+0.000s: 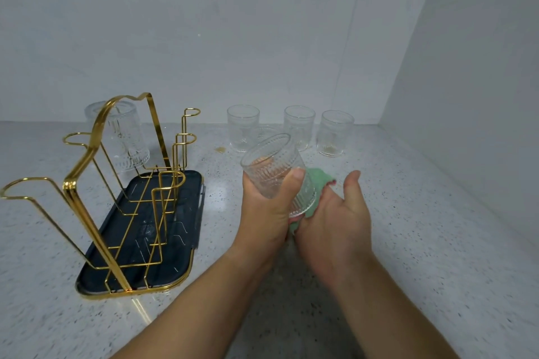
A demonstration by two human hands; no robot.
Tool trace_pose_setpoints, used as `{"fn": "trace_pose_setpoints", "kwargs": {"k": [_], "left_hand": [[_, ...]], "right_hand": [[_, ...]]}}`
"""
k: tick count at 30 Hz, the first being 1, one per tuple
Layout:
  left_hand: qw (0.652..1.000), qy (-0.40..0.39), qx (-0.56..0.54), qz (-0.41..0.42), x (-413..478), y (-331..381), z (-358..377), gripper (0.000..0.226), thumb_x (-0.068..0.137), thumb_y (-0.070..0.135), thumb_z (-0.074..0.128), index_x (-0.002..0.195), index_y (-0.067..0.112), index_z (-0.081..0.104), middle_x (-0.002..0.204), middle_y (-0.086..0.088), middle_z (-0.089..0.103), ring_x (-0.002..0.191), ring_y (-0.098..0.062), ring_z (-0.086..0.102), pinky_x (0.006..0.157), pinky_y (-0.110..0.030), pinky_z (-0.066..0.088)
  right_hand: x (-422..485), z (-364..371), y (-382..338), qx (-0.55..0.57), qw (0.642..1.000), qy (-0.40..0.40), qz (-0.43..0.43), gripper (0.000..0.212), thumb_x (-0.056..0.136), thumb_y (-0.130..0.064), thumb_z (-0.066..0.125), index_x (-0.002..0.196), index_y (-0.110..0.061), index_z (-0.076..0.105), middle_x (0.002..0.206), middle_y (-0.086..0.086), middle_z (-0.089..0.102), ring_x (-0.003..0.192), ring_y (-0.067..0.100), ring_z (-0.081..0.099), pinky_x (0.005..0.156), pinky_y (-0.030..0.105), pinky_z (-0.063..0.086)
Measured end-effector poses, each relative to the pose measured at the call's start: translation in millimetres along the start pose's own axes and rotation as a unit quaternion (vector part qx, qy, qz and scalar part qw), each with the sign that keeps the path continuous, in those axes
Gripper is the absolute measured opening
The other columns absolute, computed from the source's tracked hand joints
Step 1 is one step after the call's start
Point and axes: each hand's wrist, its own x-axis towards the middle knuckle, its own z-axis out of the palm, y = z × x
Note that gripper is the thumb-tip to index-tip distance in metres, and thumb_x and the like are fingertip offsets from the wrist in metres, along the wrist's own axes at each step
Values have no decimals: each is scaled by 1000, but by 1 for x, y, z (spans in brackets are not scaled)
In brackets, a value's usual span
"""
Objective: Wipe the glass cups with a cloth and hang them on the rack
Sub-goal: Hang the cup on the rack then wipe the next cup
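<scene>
though speckled, pale counter (408, 242), white walls (262, 38)

Tilted ribbed cup (272, 172), grn cloth (319, 179) under, gold rack (71, 185)

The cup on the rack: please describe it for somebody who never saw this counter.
Find the gold wire rack on the dark tray, counter's left. At its far left corner, one glass cup hangs upside down. The other cups are all off the rack.
</scene>
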Motion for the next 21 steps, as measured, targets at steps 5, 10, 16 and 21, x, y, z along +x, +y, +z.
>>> {"fn": "trace_pose_setpoints", "kwargs": {"k": [5, 10, 16, 21], "left_hand": [[999, 44, 15, 21, 5, -2, -4, 46, 92, 21, 80, 130, 25, 54, 115, 2, 78, 103, -11, 78, 85, -28, 64], [998, 56, 21, 19, 8, -1, -7, 46, 90, 27, 82, 129, 29, 56, 111, 8, 80, 106, -15, 78, 94, -38, 62], [999, 6, 29, 37, 0, -9, 2, 38, 97, 15, 75, 132, 8, 63, 119, -13, 78, 110, -28, 77, 88, -35, 64], [999, 28, 24, 36, 4, -11, -4, 34, 98, 16, 73, 129, 12, 61, 113, -8, 79, 105, -25, 78, 84, -30, 64]], "right_hand": [[7, -1, 24, -51, 996, 0, -67, 69, 98, -69, 25, 143, -29, 59, 137, -2, 68, 130, 12, 61, 118, 29, 35], [-7, -2, 28, -146, 981, -79, -99, 65, 106, -60, 9, 99, -48, 72, 100, -3, 79, 83, -20, 64, 106, 23, 46], [6, -5, -3, -54, 996, 15, -75, 73, 106, -59, 21, 143, -6, 54, 138, 18, 65, 129, 31, 63, 109, 39, 43], [-1, 2, 26, -192, 979, -16, -64, 69, 107, -57, 19, 150, -12, 49, 147, 12, 59, 140, 27, 52, 124, 32, 27]]}}
